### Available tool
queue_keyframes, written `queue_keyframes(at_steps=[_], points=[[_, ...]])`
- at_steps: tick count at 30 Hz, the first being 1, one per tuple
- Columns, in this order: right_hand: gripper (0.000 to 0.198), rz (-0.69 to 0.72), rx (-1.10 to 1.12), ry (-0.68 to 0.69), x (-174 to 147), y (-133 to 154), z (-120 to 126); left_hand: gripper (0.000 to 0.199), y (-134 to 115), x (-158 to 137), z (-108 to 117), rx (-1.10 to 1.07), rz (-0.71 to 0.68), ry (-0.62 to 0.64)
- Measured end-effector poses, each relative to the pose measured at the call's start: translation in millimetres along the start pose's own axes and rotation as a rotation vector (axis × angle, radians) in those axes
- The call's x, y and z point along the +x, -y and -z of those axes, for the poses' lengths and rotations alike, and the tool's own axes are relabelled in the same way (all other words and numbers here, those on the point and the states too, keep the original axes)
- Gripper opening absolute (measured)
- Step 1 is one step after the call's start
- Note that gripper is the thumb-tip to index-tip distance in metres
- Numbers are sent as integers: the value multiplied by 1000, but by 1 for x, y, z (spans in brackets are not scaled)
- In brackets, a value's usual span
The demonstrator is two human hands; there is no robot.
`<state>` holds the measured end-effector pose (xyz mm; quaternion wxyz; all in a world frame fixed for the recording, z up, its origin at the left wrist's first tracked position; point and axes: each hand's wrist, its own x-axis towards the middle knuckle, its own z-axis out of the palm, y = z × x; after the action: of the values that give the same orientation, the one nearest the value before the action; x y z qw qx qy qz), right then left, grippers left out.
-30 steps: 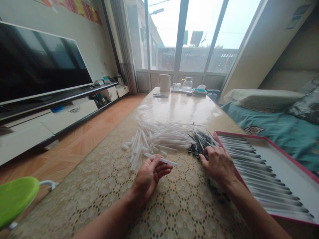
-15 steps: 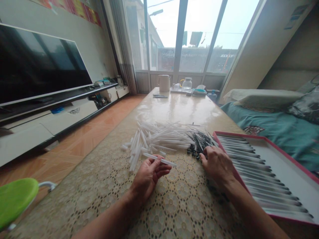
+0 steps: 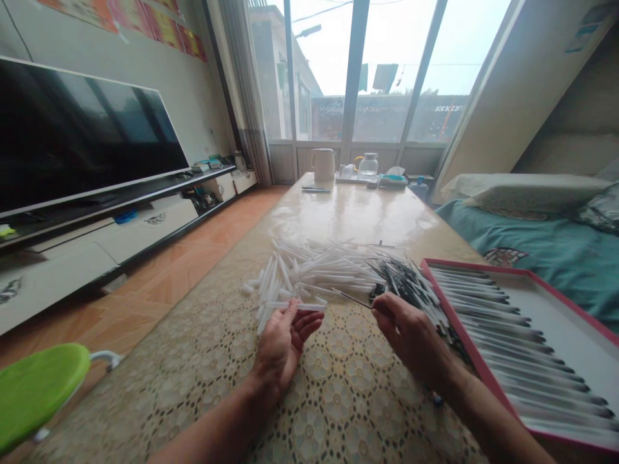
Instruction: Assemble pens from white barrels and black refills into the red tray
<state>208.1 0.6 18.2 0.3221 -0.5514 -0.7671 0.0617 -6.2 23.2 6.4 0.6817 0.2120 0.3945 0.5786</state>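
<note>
White tube (image 3: 309, 307) lies crosswise in the left hand (image 3: 285, 341), pinched between thumb and fingers just above the near side of the patterned table (image 3: 333, 412); the other fingers are loosely curled. To its right, the right hand (image 3: 411, 325) grips a thin rod (image 3: 355, 298) by its right end, fingertips closed tight, its left end angled toward the tube but apart from it. If that end pinch loosens, the rod could tip or drop; a lifted thumb could let the tube roll away. Just beyond lie a loose tube pile (image 3: 322, 264) and, farther right, a dark rod heap (image 3: 403, 280), either of which a stray knuckle could scatter. At right, near the right forearm, a red-rimmed box (image 3: 561, 316) holds 1 row of filled tubes (image 3: 512, 335), which a bump could disturb. A jug (image 3: 324, 164) stands at the far end.
</note>
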Motion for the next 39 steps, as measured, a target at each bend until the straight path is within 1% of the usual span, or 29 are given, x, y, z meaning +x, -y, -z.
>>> queue_keyframes(at_steps=[3,5,12,15,17,19,21,23,24,25,26,28,29,31,34,37,39], points=[[11,21,45,-4,-3,11,-2,14,-1,2,1,-23,-19,-40],[11,22,58,-21,-4,14,-1,15,-1,3,1,-27,-22,-43],[12,37,88,-6,-6,16,-3,10,2,1,1,1,4,32],[14,22,140,10,-7,16,-7,6,4,-1,1,15,30,104],[16,-9,183,17,-8,19,-8,4,7,-3,1,14,80,176],[18,-41,240,33,-10,23,-9,9,9,-5,1,39,159,269],[22,-61,349,79,-11,28,-7,15,11,-7,1,77,233,362],[28,-91,495,116,-10,27,-5,16,10,-8,1,70,273,391],[31,-124,536,96,-9,24,-4,15,9,-7,1,39,273,370],[34,-172,523,43,-8,19,-4,13,8,-7,1,-5,263,329],[34,-221,447,-31,-7,12,-3,10,6,-6,1,-52,247,280],[27,-276,162,-169,-5,-4,-4,8,3,-5,2,-128,211,195],[22,-268,11,-190,-4,-12,-6,8,3,-4,2,-147,200,173],[14,-210,-221,-147,-2,-23,-9,9,2,-4,2,-154,196,170],[14,-168,-414,-50,0,-28,-14,8,4,-4,3,-136,210,198],[12,-184,-488,-17,3,-25,-17,7,5,-5,2,-102,211,211],[12,-177,-454,-22,5,-23,-17,8,6,-5,2,-73,201,226]])
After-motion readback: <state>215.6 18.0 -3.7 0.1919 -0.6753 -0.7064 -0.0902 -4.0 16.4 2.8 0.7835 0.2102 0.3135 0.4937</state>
